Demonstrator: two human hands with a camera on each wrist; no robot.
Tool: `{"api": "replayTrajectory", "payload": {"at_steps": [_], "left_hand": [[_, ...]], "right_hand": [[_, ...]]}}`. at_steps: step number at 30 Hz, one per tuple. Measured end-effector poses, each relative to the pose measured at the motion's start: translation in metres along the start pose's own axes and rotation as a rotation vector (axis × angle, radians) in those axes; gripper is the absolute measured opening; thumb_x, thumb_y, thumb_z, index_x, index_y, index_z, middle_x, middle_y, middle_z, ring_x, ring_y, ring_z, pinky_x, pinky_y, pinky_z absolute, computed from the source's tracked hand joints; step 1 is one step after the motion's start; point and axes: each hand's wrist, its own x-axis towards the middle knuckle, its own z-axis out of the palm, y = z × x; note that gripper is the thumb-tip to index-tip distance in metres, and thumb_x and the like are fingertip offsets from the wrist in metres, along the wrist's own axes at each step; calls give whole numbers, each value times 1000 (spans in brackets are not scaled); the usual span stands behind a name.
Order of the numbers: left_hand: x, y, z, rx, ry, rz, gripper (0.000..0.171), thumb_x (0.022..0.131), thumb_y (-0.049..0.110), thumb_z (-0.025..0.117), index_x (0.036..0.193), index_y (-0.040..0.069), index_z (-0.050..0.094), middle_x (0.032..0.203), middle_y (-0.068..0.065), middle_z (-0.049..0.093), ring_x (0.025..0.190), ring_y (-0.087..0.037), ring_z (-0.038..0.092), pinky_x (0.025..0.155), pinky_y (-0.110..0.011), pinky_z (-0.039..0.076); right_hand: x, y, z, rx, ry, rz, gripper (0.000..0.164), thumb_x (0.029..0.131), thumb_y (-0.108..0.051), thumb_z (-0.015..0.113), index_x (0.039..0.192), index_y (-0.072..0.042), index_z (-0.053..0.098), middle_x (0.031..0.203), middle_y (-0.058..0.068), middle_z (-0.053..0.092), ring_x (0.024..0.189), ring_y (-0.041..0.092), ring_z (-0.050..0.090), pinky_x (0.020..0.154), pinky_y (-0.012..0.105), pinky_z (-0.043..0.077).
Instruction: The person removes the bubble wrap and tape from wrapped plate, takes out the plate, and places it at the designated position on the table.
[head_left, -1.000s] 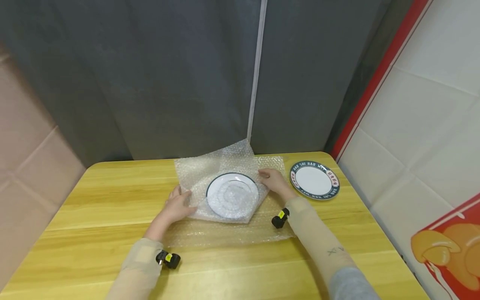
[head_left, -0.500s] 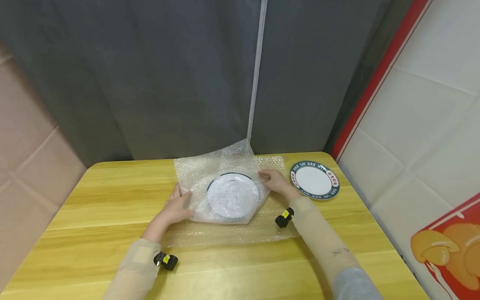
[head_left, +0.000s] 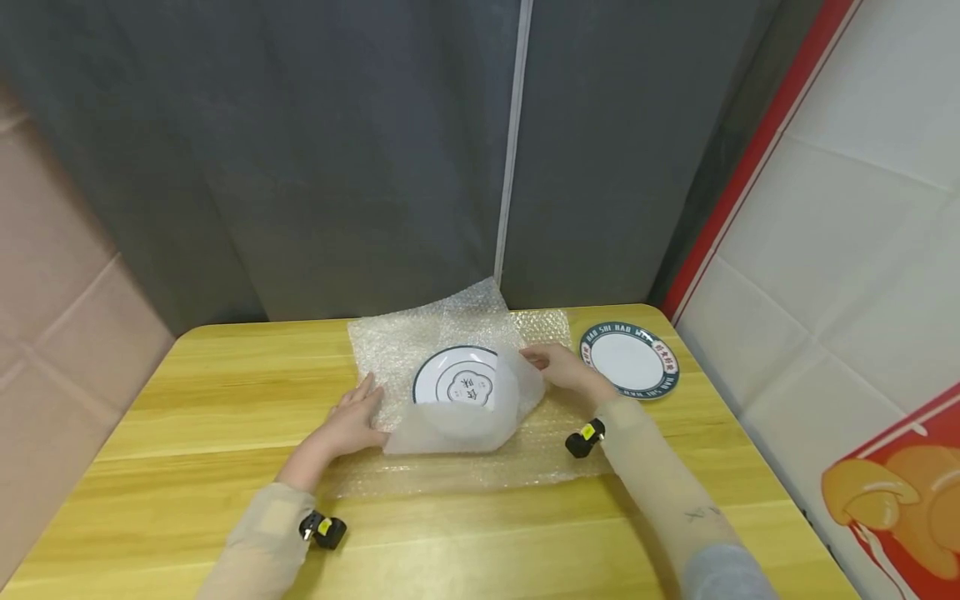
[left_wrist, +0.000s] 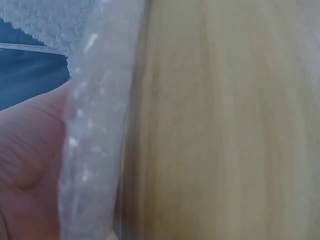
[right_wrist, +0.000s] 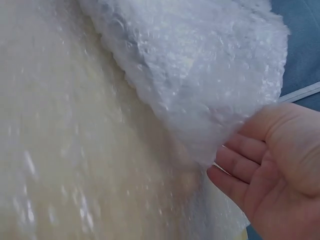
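Observation:
A white plate (head_left: 440, 377) with a dark rim and a printed emblem lies on bubble wrap (head_left: 397, 350) in the head view. A whitish flap of the wrap covers its near and right parts. My right hand (head_left: 558, 367) pinches the flap at its right edge; in the right wrist view the fingers curl at the lifted corner of the bubble wrap (right_wrist: 210, 75). At the wrap's near left edge is my left hand (head_left: 347, 427), fingers extended and thumb at the flap. In the left wrist view a strip of wrap (left_wrist: 92, 140) hides part of that hand.
A second plate (head_left: 628, 360), with a dark green lettered rim, lies right of my right hand. Another layer of bubble wrap (head_left: 465, 477) spreads beneath on the wooden table (head_left: 225, 400). A dark grey curtain (head_left: 360, 167) hangs behind; a white tiled wall (head_left: 847, 250) stands at right.
The wrap over the plate has shifted and turned whiter, and the plate's emblem now shows. My right hand and forearm have moved slightly right; my left forearm has moved slightly left.

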Motion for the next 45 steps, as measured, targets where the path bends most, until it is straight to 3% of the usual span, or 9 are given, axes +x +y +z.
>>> {"api": "replayTrajectory", "payload": {"at_steps": [4,7,12,20,29,38,45], "left_hand": [[0,0,0,5,-6,5,104,72,48,78,144,-9,30,153,-28,14,136,-52,14,102,-71,13],[0,0,0,9,-23,0,110,71,56,76,145,-9,28,153,-28,13,137,-51,11,102,-71,10],[0,1,0,10,-50,3,116,70,60,75,146,-11,24,153,-31,10,137,-52,7,102,-71,8],[-3,5,1,10,-82,10,118,70,59,75,146,-11,19,152,-34,3,137,-53,1,102,-71,6],[-5,10,4,17,-111,-5,126,65,61,77,147,-11,15,151,-35,-4,137,-53,-5,103,-70,2],[-6,11,6,61,-125,-10,132,61,65,78,147,-12,13,150,-36,-7,137,-53,-8,103,-71,4],[-5,12,5,73,-141,-20,133,61,66,77,147,-11,12,150,-35,-8,137,-53,-8,103,-70,5]], "right_hand": [[-7,-2,-4,-13,-17,-2,44,83,4,60,127,-2,60,126,13,60,116,30,55,99,42,42],[-14,-4,-7,-72,-54,-74,39,84,-6,66,123,-2,64,125,13,62,118,30,54,100,44,40],[-23,-5,-10,-170,-151,-151,57,79,-10,73,131,4,55,134,18,53,126,35,45,106,47,33],[-32,2,-4,-294,-182,-70,62,81,-7,74,138,-8,52,149,10,39,138,31,28,112,47,20],[-43,7,4,-323,-222,-78,86,75,-25,81,148,-10,38,157,9,20,143,32,14,112,51,12],[-46,9,9,-350,-220,-126,93,73,-31,81,148,-6,34,157,14,18,142,35,14,112,51,13],[-47,1,11,-356,-213,-85,93,72,-28,81,148,-6,34,156,14,18,142,35,14,113,50,13]]}}
